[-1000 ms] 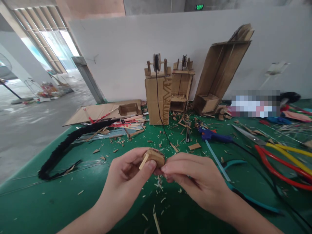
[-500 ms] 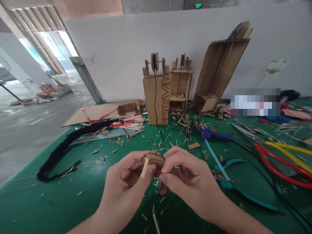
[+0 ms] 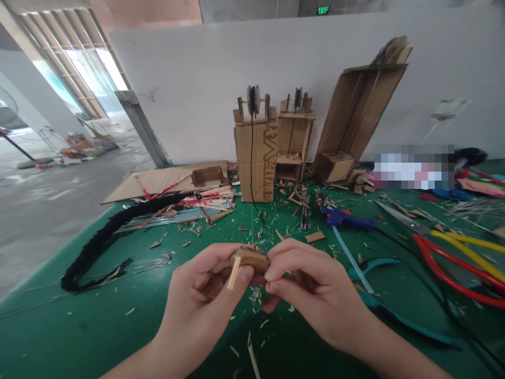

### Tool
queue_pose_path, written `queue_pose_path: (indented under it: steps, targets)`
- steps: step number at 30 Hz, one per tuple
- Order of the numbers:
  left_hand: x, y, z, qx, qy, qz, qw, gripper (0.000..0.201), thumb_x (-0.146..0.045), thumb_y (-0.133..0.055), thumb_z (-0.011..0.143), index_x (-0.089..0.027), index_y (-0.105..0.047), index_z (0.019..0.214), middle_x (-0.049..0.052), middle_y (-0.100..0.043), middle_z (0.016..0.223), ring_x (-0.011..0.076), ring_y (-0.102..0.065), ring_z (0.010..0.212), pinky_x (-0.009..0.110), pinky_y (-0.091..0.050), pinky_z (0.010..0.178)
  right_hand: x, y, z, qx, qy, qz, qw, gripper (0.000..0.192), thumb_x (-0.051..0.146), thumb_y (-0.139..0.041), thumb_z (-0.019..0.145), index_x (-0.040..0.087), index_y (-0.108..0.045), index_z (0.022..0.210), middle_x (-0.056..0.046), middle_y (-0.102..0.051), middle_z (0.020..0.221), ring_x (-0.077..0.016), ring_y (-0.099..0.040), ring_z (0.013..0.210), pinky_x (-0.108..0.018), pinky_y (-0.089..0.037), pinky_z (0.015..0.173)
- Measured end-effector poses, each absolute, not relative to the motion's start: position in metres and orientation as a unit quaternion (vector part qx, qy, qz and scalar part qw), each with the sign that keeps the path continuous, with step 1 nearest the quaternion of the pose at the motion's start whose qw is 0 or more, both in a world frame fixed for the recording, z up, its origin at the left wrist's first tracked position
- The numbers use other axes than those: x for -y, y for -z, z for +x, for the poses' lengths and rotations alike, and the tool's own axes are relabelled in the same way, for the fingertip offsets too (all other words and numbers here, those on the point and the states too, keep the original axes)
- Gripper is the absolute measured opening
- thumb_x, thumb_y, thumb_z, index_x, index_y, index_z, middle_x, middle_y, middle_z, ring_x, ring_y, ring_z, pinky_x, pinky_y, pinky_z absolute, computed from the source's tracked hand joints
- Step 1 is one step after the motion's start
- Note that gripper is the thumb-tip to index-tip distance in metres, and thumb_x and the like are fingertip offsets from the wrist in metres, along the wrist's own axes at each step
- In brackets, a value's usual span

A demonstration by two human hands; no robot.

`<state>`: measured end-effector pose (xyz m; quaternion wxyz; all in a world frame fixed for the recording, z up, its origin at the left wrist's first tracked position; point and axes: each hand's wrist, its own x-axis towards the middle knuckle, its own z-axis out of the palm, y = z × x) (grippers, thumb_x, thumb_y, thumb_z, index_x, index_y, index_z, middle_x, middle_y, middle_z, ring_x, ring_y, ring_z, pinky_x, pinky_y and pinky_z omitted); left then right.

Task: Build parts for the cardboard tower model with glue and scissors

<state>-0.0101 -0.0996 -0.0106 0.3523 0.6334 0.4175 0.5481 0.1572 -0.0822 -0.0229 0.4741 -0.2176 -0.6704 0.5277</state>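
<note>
Between the thumb and fingers of my left hand (image 3: 205, 302) is a small rounded cardboard piece (image 3: 255, 259), layered at its edge. A short pale wooden stick (image 3: 234, 273) juts from its left end, slanting down toward me. My right hand (image 3: 319, 295) is closed in a pinch at the right end of the piece, thumb against index finger. Whatever lies between those right fingertips is too small and covered to name. Both hands hover above the green tabletop (image 3: 118, 337), which is strewn with wood and cardboard scraps.
Behind the hands stand a cardboard tower (image 3: 255, 163) with a spool and black cord, a second tower (image 3: 296, 137) and a tall leaning cardboard frame (image 3: 347, 116). To the right lie a blue glue gun (image 3: 351, 220), teal-handled pliers (image 3: 414, 326) and large scissors (image 3: 453, 263). Left is a black fuzzy strip (image 3: 102, 237).
The fingertips of my right hand have shifted slightly to the right along the cardboard piece. My left hand keeps its hold, and the view has moved a little.
</note>
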Motion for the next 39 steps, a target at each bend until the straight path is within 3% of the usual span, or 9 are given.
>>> queue_pose_path:
  steps: [10,18,25,33,39]
  targets:
    - [0.100,0.012,-0.012,-0.386,-0.552,0.655,0.343,0.026,-0.006,-0.058,0.079,-0.027,-0.065,0.093,-0.008,-0.073,0.078,0.0067,-0.069,0.064,0.008,-0.055,0.057,0.087,0.022,0.158,0.750,-0.403,-0.242,0.465,0.013,0.010,-0.053,0.086,0.023,-0.055,0.083,0.001,-0.051,0.088,-0.0086,-0.058,0.071,-0.020,-0.053,0.058]
    - [0.109,0.014,-0.011,-0.420,-0.529,0.711,0.194,0.027,-0.009,-0.059,0.079,-0.027,-0.062,0.099,-0.008,-0.074,0.082,0.0054,-0.069,0.064,0.005,-0.054,0.061,0.102,0.026,0.135,0.682,-0.334,-0.287,0.584,0.018,0.004,-0.052,0.076,0.021,-0.052,0.078,0.001,-0.050,0.081,-0.0086,-0.053,0.067,-0.017,-0.049,0.051]
    - [0.110,0.016,-0.013,-0.401,-0.503,0.760,0.086,0.029,-0.008,-0.059,0.076,-0.024,-0.060,0.101,-0.003,-0.074,0.088,0.0062,-0.070,0.067,0.006,-0.053,0.063,0.104,0.024,0.127,0.608,-0.381,-0.309,0.624,0.018,0.005,-0.053,0.074,0.021,-0.049,0.067,-0.001,-0.055,0.075,-0.0121,-0.058,0.061,-0.022,-0.051,0.045]
    - [0.109,0.016,-0.010,-0.408,-0.491,0.770,0.028,0.026,-0.008,-0.058,0.076,-0.020,-0.060,0.098,-0.003,-0.075,0.084,0.0065,-0.071,0.066,0.006,-0.053,0.064,0.103,0.023,0.126,0.585,-0.383,-0.341,0.628,0.021,0.006,-0.054,0.068,0.021,-0.043,0.059,0.002,-0.051,0.063,-0.0120,-0.054,0.052,-0.022,-0.046,0.041]
    - [0.110,0.015,-0.010,-0.427,-0.451,0.781,-0.057,0.021,-0.011,-0.054,0.076,-0.017,-0.064,0.093,0.001,-0.076,0.079,0.0119,-0.072,0.066,0.015,-0.058,0.067,0.102,0.027,0.127,0.595,-0.363,-0.368,0.615,0.021,0.008,-0.055,0.067,0.020,-0.044,0.055,0.003,-0.051,0.056,-0.0109,-0.052,0.048,-0.021,-0.041,0.041]
